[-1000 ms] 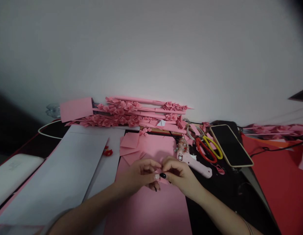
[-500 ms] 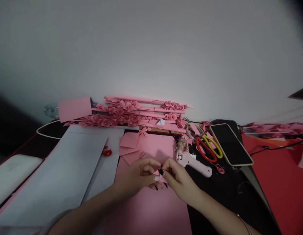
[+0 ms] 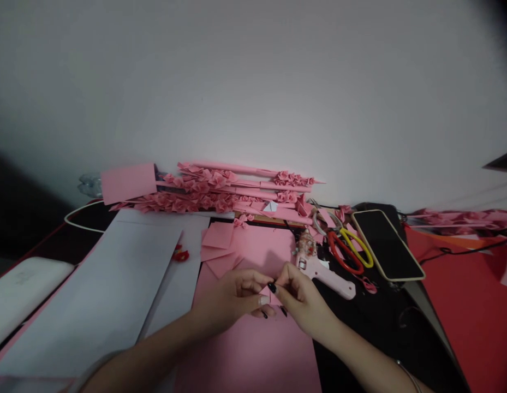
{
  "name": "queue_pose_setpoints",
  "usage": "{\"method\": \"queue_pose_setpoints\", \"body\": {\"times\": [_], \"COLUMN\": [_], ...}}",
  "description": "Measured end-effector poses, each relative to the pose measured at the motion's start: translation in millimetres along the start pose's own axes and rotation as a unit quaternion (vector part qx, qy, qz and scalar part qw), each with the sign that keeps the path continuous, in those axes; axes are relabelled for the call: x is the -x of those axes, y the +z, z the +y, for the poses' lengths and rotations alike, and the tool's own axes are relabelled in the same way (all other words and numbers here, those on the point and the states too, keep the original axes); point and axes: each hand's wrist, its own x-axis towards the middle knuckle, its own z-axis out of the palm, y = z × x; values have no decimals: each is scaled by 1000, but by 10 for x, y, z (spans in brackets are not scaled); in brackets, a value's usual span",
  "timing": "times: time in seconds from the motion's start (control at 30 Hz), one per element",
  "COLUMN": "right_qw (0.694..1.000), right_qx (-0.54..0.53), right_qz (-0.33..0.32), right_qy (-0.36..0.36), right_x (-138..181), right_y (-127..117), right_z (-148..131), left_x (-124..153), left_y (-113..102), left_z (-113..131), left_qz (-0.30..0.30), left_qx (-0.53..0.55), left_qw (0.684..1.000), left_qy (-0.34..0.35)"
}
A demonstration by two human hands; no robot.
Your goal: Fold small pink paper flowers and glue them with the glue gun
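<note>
Between my two hands is a small piece of pink paper (image 3: 273,298) with a crease in it, mostly covered by my fingers. My left hand (image 3: 239,299) pinches its left side, the thumb lying on top. On the right side, my right hand (image 3: 300,299) grips the upper edge between thumb and forefinger. Both hands hover over a large pink sheet (image 3: 253,355). Just behind my left hand lie several small pink paper squares (image 3: 217,236). A pale pink glue gun (image 3: 329,277) rests to the right of my right hand.
Pink paper flower stems (image 3: 204,188) are piled along the wall. Red and yellow scissors (image 3: 351,251) lie beside a phone (image 3: 387,244). White sheets (image 3: 93,289) and a white device (image 3: 26,297) occupy the left, red paper (image 3: 466,295) the right.
My fingers have shifted very slightly on the small pink paper, my right hand lifting a little at its upper edge. The whole view has moved slightly; the surrounding things stay put.
</note>
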Motion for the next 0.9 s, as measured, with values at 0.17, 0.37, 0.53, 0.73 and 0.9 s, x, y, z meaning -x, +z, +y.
{"method": "queue_pose_setpoints", "body": {"times": [0.17, 0.37, 0.53, 0.73, 0.9], "right_qw": [1000, 999, 1000, 1000, 999], "right_qx": [25, 38, 8, -6, 42], "right_qz": [4, 4, -15, -14, -24], "right_qy": [-15, -15, -8, 3, -16], "right_x": [11, 17, 7, 6, -3], "right_y": [13, 21, 0, -18, -20], "right_z": [16, -2, -9, -34, -69], "left_x": [1, 8, 15, -14, -20], "left_y": [14, 26, 35, 20, -11], "left_z": [-14, -45, -30, -23, -70], "left_qz": [19, 41, 45, 38, 10], "left_qx": [-24, -57, -48, -21, -38], "left_qw": [999, 997, 998, 999, 999], "left_qy": [8, 28, 20, 15, 22]}}
